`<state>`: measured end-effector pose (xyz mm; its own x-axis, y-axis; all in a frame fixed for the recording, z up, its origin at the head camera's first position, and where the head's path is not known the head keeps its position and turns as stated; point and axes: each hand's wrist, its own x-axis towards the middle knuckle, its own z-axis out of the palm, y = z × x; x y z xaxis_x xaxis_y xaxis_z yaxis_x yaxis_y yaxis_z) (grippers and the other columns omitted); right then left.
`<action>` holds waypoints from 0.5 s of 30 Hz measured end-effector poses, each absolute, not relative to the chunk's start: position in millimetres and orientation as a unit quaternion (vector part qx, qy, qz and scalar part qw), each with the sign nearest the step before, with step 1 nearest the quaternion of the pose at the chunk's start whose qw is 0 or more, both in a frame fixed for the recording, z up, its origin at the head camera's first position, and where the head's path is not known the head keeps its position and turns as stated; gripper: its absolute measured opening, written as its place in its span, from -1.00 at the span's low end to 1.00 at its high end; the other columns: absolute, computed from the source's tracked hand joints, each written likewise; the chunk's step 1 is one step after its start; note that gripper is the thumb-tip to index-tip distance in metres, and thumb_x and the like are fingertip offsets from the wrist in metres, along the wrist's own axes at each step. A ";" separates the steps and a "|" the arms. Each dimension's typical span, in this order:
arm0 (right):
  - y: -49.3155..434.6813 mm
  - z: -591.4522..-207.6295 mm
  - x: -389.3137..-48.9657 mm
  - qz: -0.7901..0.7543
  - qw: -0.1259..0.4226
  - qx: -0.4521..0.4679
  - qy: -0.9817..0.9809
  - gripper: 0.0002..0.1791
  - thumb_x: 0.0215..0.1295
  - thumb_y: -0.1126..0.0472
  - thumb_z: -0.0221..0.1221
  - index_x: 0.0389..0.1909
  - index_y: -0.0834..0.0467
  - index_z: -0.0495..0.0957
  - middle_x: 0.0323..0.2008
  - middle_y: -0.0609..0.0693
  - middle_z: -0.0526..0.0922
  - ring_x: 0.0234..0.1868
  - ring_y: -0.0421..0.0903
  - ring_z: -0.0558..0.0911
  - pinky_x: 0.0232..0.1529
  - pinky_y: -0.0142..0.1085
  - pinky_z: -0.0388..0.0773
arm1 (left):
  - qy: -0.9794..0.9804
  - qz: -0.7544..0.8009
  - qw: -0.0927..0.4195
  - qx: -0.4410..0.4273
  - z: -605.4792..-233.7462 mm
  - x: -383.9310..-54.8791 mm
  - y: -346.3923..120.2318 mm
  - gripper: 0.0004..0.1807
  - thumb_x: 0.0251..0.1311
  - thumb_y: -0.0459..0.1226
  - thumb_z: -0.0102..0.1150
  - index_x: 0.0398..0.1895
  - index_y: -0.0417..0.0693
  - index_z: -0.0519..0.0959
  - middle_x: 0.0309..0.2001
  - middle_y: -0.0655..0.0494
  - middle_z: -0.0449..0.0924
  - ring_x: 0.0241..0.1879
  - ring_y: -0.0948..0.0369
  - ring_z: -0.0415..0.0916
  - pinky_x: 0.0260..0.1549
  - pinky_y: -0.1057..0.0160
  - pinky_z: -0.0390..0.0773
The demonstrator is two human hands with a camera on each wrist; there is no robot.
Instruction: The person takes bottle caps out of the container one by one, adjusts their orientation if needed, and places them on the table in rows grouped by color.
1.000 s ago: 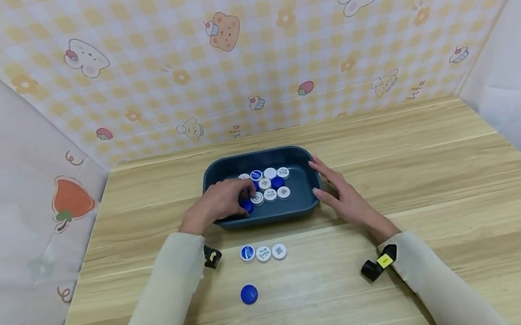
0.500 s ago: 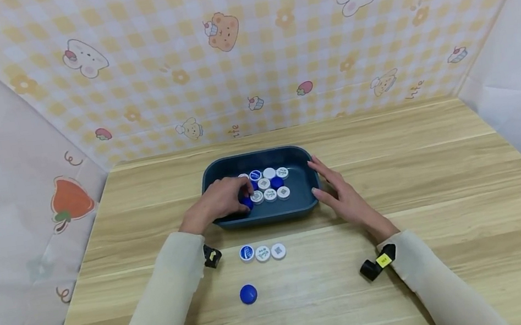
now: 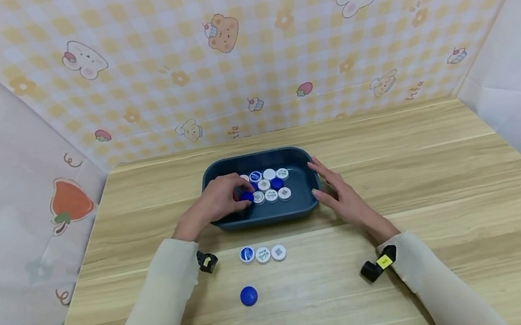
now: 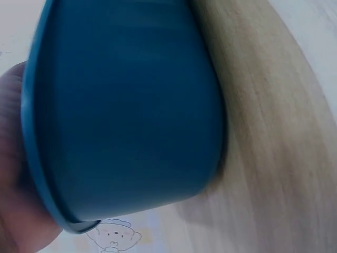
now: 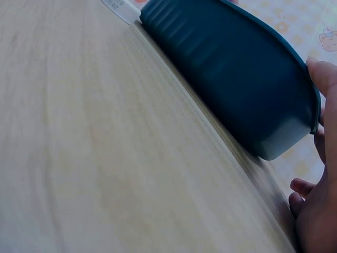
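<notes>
My left hand (image 3: pixel 220 197) reaches over the left end of a dark teal tray (image 3: pixel 293 214). Its thumb and index finger pinch a blue bottle cap (image 3: pixel 247 197) inside the tray. Just right of it are several white bottle caps (image 3: pixel 271 195) in rows, some printed, with another blue bottle cap (image 3: pixel 277 183) among them. More caps are partly hidden behind my fingers. My right hand (image 3: pixel 346 200) touches the tray's right rim with thumb and fingers spread. In the right wrist view, the thumb (image 5: pixel 322 76) rests at the rim. The left wrist view shows mostly the tray's outer wall (image 4: pixel 131 116).
In front of the tray, three bottle caps (image 3: pixel 263 255) lie in a short row on the wooden table (image 3: pixel 318 287). Nearer still lies a single blue bottle cap (image 3: pixel 249 296). A checked cloth backdrop (image 3: pixel 269 44) rises behind the table.
The blue bottle cap at my left fingertips has moved slightly away from me inside the tray, along with the thumb, and now sits against the front row. My right hand stays put.
</notes>
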<state>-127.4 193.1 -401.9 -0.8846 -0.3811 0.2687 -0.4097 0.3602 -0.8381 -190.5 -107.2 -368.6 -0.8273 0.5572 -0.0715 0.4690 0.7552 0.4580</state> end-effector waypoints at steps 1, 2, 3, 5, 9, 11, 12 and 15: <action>193.0 -402.0 -127.2 0.512 0.015 0.240 -0.824 -0.38 0.41 0.35 -0.01 0.45 0.23 0.06 0.49 0.14 -0.09 0.45 0.09 -0.05 0.32 0.13 -0.03 | 0.930 0.221 0.098 0.276 -367.5 -189.7 -107.7 -0.76 0.14 -0.20 0.34 -0.12 0.03 0.65 -0.21 0.13 0.51 -0.36 0.19 0.43 -0.37 0.28 0.48; 193.0 -402.1 -127.1 0.512 0.015 0.240 -0.824 -0.38 0.41 0.35 -0.01 0.45 0.23 0.06 0.49 0.14 -0.09 0.45 0.09 -0.05 0.32 0.13 -0.03 | 0.929 0.226 0.095 0.278 -366.2 -188.8 -108.1 -0.77 0.14 -0.20 0.34 -0.12 0.04 0.65 -0.21 0.13 0.50 -0.34 0.19 0.43 -0.36 0.28 0.48; 192.9 -402.1 -126.9 0.513 0.016 0.241 -0.824 -0.38 0.41 0.35 -0.01 0.45 0.23 0.06 0.49 0.15 -0.09 0.45 0.09 -0.05 0.32 0.13 -0.03 | 0.927 0.231 0.090 0.281 -365.0 -187.9 -108.5 -0.78 0.14 -0.21 0.34 -0.13 0.05 0.65 -0.20 0.13 0.51 -0.33 0.19 0.43 -0.34 0.27 0.49; 192.8 -402.1 -126.5 0.513 0.017 0.240 -0.824 -0.38 0.41 0.35 -0.01 0.45 0.24 0.06 0.49 0.15 -0.09 0.45 0.09 -0.05 0.32 0.13 -0.03 | 0.924 0.242 0.086 0.283 -362.7 -185.8 -109.4 -0.78 0.14 -0.21 0.34 -0.13 0.06 0.65 -0.18 0.13 0.51 -0.29 0.18 0.44 -0.31 0.27 0.50; 192.2 -402.0 -126.2 0.511 0.014 0.238 -0.826 -0.38 0.41 0.35 -0.01 0.45 0.23 0.06 0.49 0.15 -0.09 0.45 0.10 -0.04 0.32 0.13 -0.02 | 0.916 0.266 0.080 0.289 -360.1 -179.3 -113.9 -0.76 0.12 -0.24 0.35 -0.11 0.01 0.65 -0.13 0.12 0.52 -0.24 0.17 0.45 -0.26 0.24 0.53; 191.8 -401.4 -125.9 0.511 0.014 0.237 -0.826 -0.38 0.41 0.35 -0.01 0.45 0.24 0.06 0.49 0.15 -0.09 0.45 0.10 -0.04 0.32 0.13 -0.02 | 0.911 0.279 0.070 0.294 -359.3 -175.3 -117.3 -0.75 0.12 -0.26 0.35 -0.11 -0.02 0.65 -0.11 0.11 0.53 -0.22 0.17 0.47 -0.24 0.21 0.53; 191.6 -401.0 -125.8 0.511 0.013 0.237 -0.826 -0.38 0.41 0.35 0.00 0.45 0.24 0.06 0.49 0.15 -0.09 0.45 0.10 -0.04 0.32 0.13 -0.02 | 0.909 0.286 0.062 0.298 -358.6 -172.8 -119.1 -0.74 0.11 -0.27 0.36 -0.11 -0.03 0.66 -0.11 0.10 0.54 -0.22 0.17 0.47 -0.23 0.19 0.54; 191.5 -399.7 -125.9 0.510 0.014 0.239 -0.826 -0.37 0.41 0.35 0.00 0.44 0.26 0.06 0.48 0.17 -0.09 0.45 0.12 -0.04 0.32 0.13 -0.02 | 0.901 0.302 0.036 0.308 -355.8 -165.9 -123.9 -0.74 0.08 -0.29 0.37 -0.13 -0.04 0.66 -0.09 0.09 0.55 -0.21 0.17 0.49 -0.22 0.12 0.55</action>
<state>-125.9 191.5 -399.7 -0.8851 -0.3809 0.2675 -0.4097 0.3649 -0.8360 -165.9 -123.9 -355.8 -0.8083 0.5760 0.1220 0.5330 0.6279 0.5672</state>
